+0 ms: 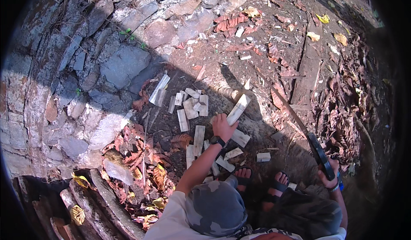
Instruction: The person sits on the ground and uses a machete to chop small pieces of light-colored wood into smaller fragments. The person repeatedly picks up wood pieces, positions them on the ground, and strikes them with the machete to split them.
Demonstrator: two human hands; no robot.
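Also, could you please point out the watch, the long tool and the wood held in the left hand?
Watch [215, 140]: head view, on its dark face.
Long tool [296, 119]: head view, on its blade.
Held wood [238, 109]: head view, on its pale upper face.

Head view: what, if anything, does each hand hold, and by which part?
Left hand: wood block, by its near end; right hand: bladed tool, by its dark handle.

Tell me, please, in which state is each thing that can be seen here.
Left hand: closed on a wood block.
Wood block: held, slanted in the picture.
Right hand: closed on a long knife.
Long knife: unsheathed, blade apart from the block.
Wood pieces: loose on the ground, some overlapping.
Wristwatch: strapped on left wrist.
Sandals: worn.
Logs: lying side by side.
Brown leaves: dry, many curled.
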